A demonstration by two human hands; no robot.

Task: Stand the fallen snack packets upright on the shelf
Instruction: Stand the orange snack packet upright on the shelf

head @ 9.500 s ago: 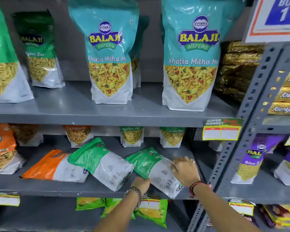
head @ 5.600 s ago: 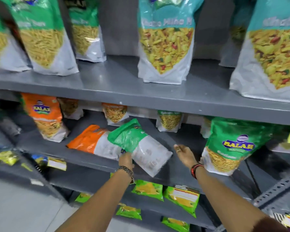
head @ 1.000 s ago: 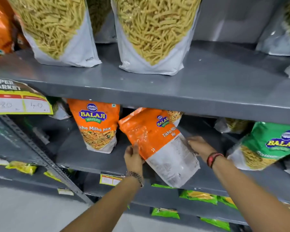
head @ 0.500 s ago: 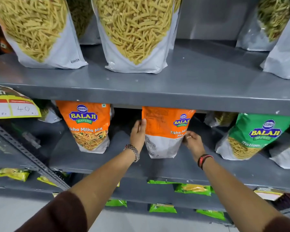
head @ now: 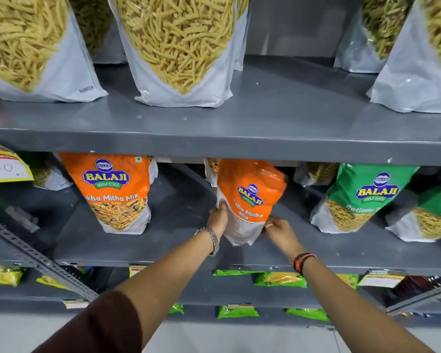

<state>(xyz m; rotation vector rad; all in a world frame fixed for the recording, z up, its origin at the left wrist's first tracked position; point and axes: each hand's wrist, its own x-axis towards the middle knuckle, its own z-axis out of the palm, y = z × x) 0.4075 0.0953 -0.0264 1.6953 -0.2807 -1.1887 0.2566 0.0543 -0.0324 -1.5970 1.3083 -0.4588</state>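
An orange Tikha Mitha Mix packet (head: 250,200) stands nearly upright on the middle grey shelf (head: 178,240), its base turned a little toward me. My left hand (head: 218,220) grips its lower left edge. My right hand (head: 278,230) holds its lower right corner. A second orange packet (head: 115,192) stands upright to the left. Two green Ratlami Sev packets (head: 362,200) stand upright to the right.
Large sev packets (head: 178,47) line the upper shelf (head: 265,141), whose front edge overhangs the middle shelf. More packets stand at the back behind the orange one. A slanted metal brace (head: 36,253) crosses at left. Small green packets (head: 278,278) lie on the lower shelves.
The orange packet has gone from tilted in the air to nearly upright on the shelf. Both hands have slid down to its lower edges. The camera has moved closer.
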